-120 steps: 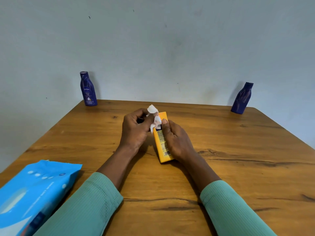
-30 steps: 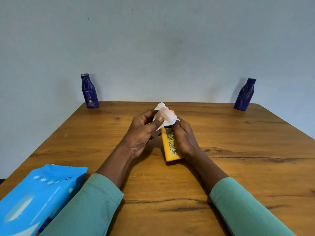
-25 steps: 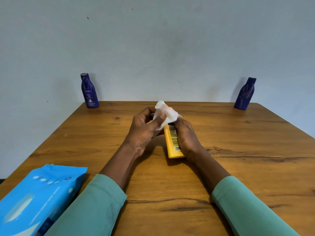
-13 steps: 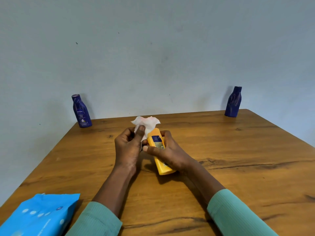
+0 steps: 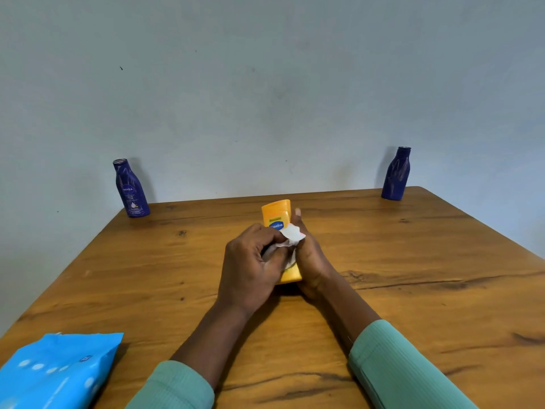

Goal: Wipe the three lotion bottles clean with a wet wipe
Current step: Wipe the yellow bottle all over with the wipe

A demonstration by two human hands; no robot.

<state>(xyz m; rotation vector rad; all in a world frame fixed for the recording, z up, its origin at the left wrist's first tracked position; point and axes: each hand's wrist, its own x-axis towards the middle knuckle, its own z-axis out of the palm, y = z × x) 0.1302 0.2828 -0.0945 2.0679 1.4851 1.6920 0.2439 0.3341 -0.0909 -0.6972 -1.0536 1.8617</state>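
A yellow lotion bottle (image 5: 276,215) stands tilted at the table's middle, its blue label facing me. My right hand (image 5: 309,255) grips its right side from behind. My left hand (image 5: 250,267) holds a crumpled white wet wipe (image 5: 290,234) against the bottle's front, covering the lower half. A dark blue lotion bottle (image 5: 131,188) stands upright at the far left corner of the table. A second dark blue bottle (image 5: 396,174) stands at the far right corner.
A light blue wet-wipe pack (image 5: 56,373) lies at the near left edge of the wooden table (image 5: 427,261). A pale wall rises right behind the table's far edge.
The yellow bottle has been turned so its front label faces me. My left hand has brought the wipe down from the bottle's top onto its front. The camera view has shifted.
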